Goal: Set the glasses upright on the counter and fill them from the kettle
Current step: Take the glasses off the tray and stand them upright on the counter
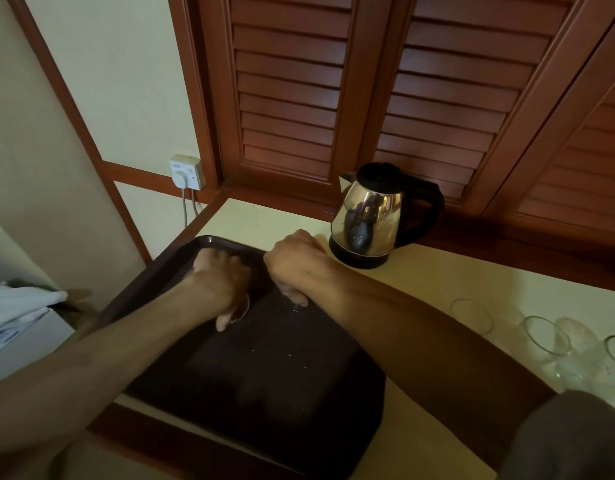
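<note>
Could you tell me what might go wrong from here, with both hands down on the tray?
1. Each hand, left and right, seems to grip a clear glass on the dark tray; water spots there suggest wet glass that could slip.
2. The right forearm passes close to the glasses on the counter; swinging back might knock them.
3. The kettle stands just beyond the right hand and could get bumped.
</note>
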A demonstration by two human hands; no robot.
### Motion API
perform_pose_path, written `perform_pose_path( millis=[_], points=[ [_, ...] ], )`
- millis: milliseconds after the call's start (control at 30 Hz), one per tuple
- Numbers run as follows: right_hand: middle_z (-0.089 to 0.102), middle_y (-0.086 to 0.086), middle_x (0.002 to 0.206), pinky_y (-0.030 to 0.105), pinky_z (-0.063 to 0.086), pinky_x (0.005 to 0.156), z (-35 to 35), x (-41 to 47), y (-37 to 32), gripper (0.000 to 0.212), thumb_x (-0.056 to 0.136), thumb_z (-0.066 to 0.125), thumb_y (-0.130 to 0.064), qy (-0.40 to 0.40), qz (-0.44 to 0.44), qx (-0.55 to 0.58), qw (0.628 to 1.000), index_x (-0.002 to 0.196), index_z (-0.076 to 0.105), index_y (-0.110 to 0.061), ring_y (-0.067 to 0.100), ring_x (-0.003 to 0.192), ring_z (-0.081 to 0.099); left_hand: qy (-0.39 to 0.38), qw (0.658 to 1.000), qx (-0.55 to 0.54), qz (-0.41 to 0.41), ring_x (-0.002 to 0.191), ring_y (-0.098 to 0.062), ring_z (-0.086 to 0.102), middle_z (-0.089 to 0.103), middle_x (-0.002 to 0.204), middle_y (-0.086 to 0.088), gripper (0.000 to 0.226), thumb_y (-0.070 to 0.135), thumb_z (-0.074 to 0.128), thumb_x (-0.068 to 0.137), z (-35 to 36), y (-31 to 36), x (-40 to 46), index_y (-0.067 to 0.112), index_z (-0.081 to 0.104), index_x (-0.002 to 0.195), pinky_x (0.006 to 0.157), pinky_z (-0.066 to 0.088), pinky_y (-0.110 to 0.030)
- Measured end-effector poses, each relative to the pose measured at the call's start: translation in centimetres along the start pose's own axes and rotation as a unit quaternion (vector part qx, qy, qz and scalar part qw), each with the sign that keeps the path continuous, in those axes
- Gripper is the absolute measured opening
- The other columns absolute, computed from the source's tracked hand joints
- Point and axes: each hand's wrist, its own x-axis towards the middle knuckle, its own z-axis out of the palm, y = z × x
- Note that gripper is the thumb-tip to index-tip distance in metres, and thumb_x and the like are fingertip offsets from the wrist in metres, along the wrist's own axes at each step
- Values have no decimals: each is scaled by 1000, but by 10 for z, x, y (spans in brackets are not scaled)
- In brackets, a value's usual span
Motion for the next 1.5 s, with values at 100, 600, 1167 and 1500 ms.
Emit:
perform_pose_path(
  millis=[100, 600, 1167, 1500],
  points=[
    [69, 0, 97, 37, 53, 84, 8, -10, 10, 42, 65, 92, -30, 82, -19, 52, 995, 99, 71, -20, 23, 88, 65, 79, 986, -142, -40, 120, -24, 63, 65, 128, -2, 66, 45, 84, 78, 6, -10, 7, 21, 59, 134, 98, 49, -36],
    [67, 20, 94, 49, 63, 73, 80, -58, 95, 42, 90, 74, -12, 37, -194, 845, 497, 124, 52, -1, 37, 79, 73, 98, 618, -780, -29, 61, -23, 61, 66, 78, -19, 29, -6, 75, 81, 16, -27, -8, 2, 63, 107, 53, 49, -29],
    [71, 11, 85, 39, 53, 72, 94, -101, 83, 38, 75, 74, -5, 244, -171, 892, 340, 109, 59, -7, 26, 73, 70, 155, 378, -910, 72, 66, -27, 68, 63, 84, -17, 19, -8, 66, 81, -54, 31, -75, 11, 66, 87, 72, 53, -36],
    [68, 21, 88, 44, 56, 75, 169, -162, 156, 46, 64, 81, -5, 320, -182, 873, 321, 103, 55, -6, 32, 72, 69, 174, 386, -894, 148, 65, -21, 66, 68, 81, -9, 30, 1, 69, 64, -115, 124, -109, 11, 65, 91, 64, 56, -31]
  ],
)
